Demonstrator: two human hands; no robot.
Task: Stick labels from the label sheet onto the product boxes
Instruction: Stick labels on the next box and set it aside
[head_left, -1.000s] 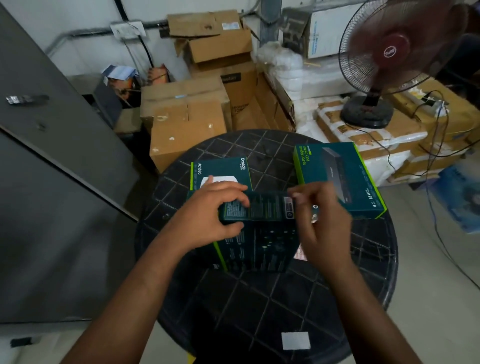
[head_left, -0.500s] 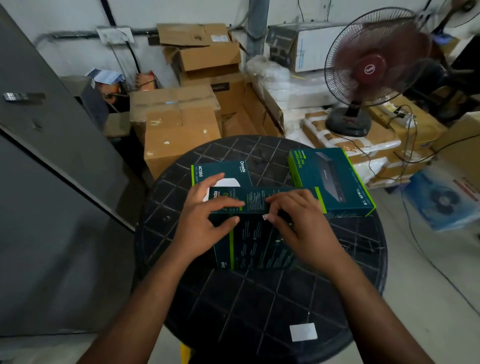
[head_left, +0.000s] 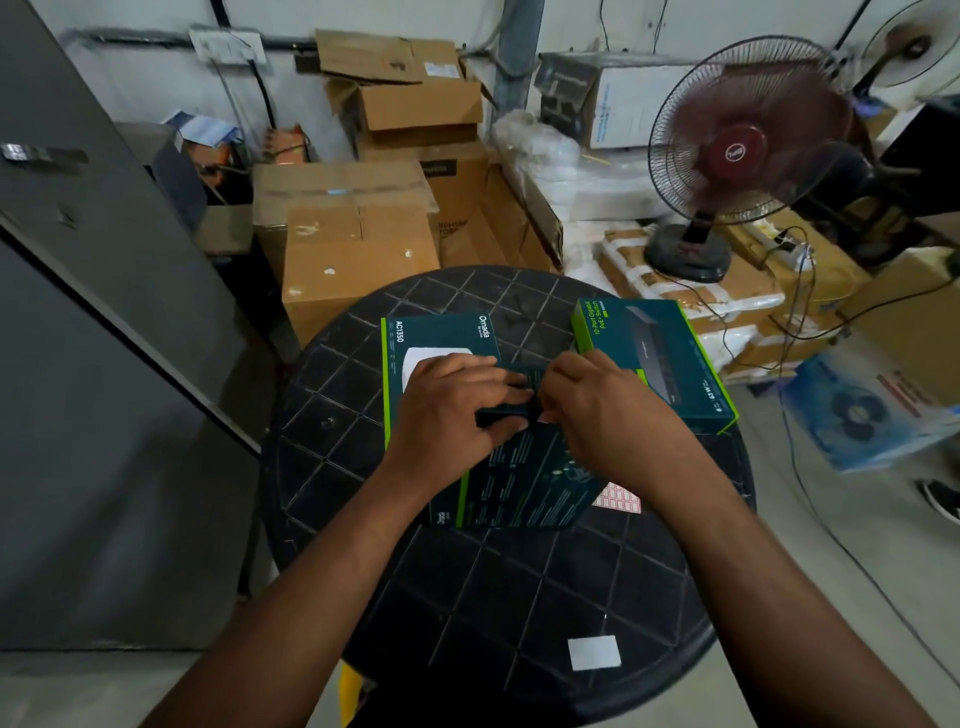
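Three dark teal product boxes sit on a round black table (head_left: 519, 597). The nearest box (head_left: 524, 483) stands tilted on its edge in the middle. My left hand (head_left: 452, 410) grips its upper edge from the left. My right hand (head_left: 597, 410) has curled fingertips on that same edge; whether a label is under them is hidden. The label sheet (head_left: 618, 500), white with red-edged labels, peeks out from under the box's right corner. An AC1350 box (head_left: 441, 338) lies flat behind my left hand. A switch box (head_left: 670, 358) lies flat at the right.
A white square sticker (head_left: 594, 652) lies near the table's front edge. Cardboard cartons (head_left: 358, 249) are stacked behind the table. A maroon fan (head_left: 737, 156) stands on wrapped parcels at the right, with cables trailing to the floor. A grey metal cabinet (head_left: 104, 364) fills the left.
My right hand has slid left along the box's top edge until it meets my left hand. The box stays propped up between them. The view has shifted slightly.
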